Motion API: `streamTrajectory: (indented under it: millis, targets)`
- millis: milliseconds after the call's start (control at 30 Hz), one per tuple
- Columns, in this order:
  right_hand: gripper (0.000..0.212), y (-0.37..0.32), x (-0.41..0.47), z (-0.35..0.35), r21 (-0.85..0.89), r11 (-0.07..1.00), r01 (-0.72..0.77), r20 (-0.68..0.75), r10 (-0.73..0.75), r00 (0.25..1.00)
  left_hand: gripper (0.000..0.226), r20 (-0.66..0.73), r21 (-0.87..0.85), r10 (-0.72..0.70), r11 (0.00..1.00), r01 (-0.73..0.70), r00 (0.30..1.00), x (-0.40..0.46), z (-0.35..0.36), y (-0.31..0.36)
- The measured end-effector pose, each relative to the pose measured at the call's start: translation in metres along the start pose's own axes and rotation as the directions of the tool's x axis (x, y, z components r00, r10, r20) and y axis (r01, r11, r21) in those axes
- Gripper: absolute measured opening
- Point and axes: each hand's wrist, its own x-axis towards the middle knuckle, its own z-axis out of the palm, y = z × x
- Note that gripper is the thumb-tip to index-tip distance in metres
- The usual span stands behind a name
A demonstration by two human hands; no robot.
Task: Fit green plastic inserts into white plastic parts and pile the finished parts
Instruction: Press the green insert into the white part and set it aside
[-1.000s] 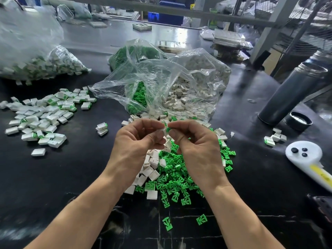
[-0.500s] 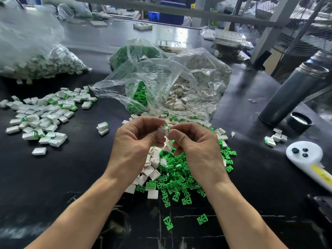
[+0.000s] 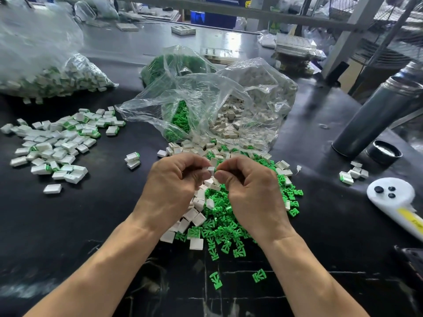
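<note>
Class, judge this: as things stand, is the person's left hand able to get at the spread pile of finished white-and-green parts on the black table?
Probably yes. The pile of finished parts lies open on the black table, nothing between, but the left hand is busy pinching a small white plastic part.

Glossy black worktable [image 3: 68, 225], grey shelving [image 3: 348, 33]

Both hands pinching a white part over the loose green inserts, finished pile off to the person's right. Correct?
Not quite: the finished pile lies to the person's left, as the head view shows. The rest holds: left hand and right hand pinch a white part above the green inserts.
</note>
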Motion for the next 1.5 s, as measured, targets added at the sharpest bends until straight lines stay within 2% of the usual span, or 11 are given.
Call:
streamTrajectory:
  millis: [100,267,500,700,867,1000,1100,1167,1233,1333,1500]
  targets:
    - [0.012,-0.002,0.000,-0.002,-0.024,1.000,0.017,0.023,-0.016,1.000,0.023,0.005,0.043,0.032,0.999,-0.032,0.999,-0.001,0.000,0.000]
    - [0.015,0.002,0.000,-0.005,0.047,0.998,-0.048,0.058,0.045,0.997,0.029,0.042,0.082,0.071,0.994,-0.075,0.997,0.002,0.000,0.001]
    - [0.008,-0.004,-0.003,0.004,-0.110,0.987,0.114,-0.059,-0.121,0.991,0.021,0.002,0.165,0.133,0.978,-0.132,0.991,0.001,0.000,0.002]
    - [0.020,-0.004,-0.004,0.003,0.225,0.972,-0.068,-0.037,0.079,0.996,0.020,0.006,-0.043,0.036,0.998,-0.036,0.999,-0.001,-0.001,0.007]
    - [0.023,-0.006,-0.005,0.003,0.379,0.916,-0.132,-0.007,0.145,0.989,0.018,0.013,-0.137,-0.021,0.990,0.023,1.000,-0.002,0.003,0.008]
    - [0.019,-0.005,-0.003,0.002,0.436,0.880,-0.186,0.040,0.188,0.981,0.016,0.051,-0.117,-0.032,0.992,0.037,0.998,0.001,0.001,0.004]
    - [0.015,-0.006,0.001,0.003,0.560,0.808,-0.184,0.040,0.196,0.980,0.009,0.035,-0.174,-0.031,0.984,0.037,0.999,0.003,-0.002,0.005]
    - [0.024,-0.008,0.003,0.004,0.618,0.759,-0.204,0.052,0.220,0.974,0.005,0.008,-0.234,-0.039,0.971,0.040,0.999,0.002,0.000,0.006]
    - [0.045,-0.009,0.003,0.005,0.643,0.714,-0.277,0.111,0.270,0.956,0.004,-0.002,-0.263,-0.049,0.964,0.047,0.999,0.001,0.002,0.006]
    - [0.067,-0.010,0.001,0.010,0.598,0.705,-0.382,0.229,0.306,0.924,0.011,0.044,-0.287,-0.028,0.957,0.039,0.999,0.001,0.006,0.006]
    - [0.069,-0.012,-0.001,0.016,0.506,0.772,-0.385,0.205,0.325,0.923,0.022,0.117,-0.388,0.025,0.921,0.023,0.993,-0.003,0.015,0.007]
